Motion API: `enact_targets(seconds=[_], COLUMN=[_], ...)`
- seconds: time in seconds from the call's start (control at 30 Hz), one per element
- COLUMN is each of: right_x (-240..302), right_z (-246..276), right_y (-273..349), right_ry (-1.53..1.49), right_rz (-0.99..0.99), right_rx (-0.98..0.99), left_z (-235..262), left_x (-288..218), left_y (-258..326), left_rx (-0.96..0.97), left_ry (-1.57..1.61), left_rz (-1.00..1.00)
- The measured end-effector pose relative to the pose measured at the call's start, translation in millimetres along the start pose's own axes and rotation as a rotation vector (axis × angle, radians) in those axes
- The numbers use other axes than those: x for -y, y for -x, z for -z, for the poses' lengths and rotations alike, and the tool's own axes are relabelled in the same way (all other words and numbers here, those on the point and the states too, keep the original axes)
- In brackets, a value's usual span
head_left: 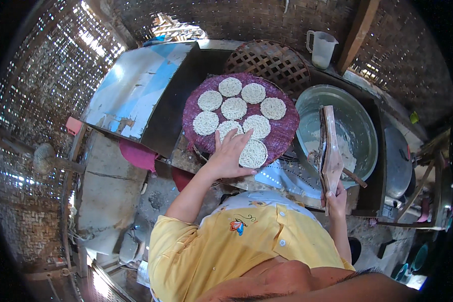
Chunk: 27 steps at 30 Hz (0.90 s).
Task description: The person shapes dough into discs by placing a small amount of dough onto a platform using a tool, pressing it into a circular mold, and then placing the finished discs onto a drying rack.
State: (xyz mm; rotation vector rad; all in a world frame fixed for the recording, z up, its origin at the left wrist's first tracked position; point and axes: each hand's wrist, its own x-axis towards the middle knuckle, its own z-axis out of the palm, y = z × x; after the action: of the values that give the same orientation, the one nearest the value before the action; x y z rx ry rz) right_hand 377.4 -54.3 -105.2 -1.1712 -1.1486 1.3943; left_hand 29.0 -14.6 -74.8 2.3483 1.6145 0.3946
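Observation:
My left hand (230, 155) reaches over a round tray (194, 104) covered with purple mesh. Its thumb and forefinger span a thin pale ring (240, 160) around a white stringy disc (253, 153) at the tray's near edge. Several similar discs lie on the mesh, one partly under my fingers. My right hand (335, 200) is closed round the near end of a long wooden press (332, 156), made of two pieces lying side by side. The press extends over a big grey-green basin (307, 100) holding white dough (348, 153).
A wooden stick (355, 177) leans across the basin's near rim. Behind the tray stands a woven bamboo basket (267, 58), with a clear plastic jug (322, 49) to its right. A blue-and-white panel (141, 85) flanks the tray's left. A lidded metal pot (397, 161) sits right of the basin.

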Motion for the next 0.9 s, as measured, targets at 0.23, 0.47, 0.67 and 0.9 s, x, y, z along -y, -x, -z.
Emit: enact_targets(seconds=[0.23, 0.47, 0.67, 0.9], right_x=[0.9, -4.6, -5.5, -28.7], right_z=[-4.1, 1.3, 8.5, 53.5], right_y=[8.2, 13.2, 14.1, 22.7], right_ry=[-0.089, -0.026, -0.021, 0.114], right_rz=[-0.002, -0.089, -0.104, -0.345], right_rx=[-0.027, -0.019, 0.046, 0.26], left_z=[5.9, 5.2, 13.6, 29.1], left_x=[-5.6, -4.5, 20.9, 59.0], left_y=[-3.9, -3.2, 4.3, 64.9], left_rx=[-0.012, 0.001, -0.305, -0.763], left_ry=[0.091, 0.094, 0.732, 1.628], left_rz=[0.082, 0.12, 0.101, -0.049])
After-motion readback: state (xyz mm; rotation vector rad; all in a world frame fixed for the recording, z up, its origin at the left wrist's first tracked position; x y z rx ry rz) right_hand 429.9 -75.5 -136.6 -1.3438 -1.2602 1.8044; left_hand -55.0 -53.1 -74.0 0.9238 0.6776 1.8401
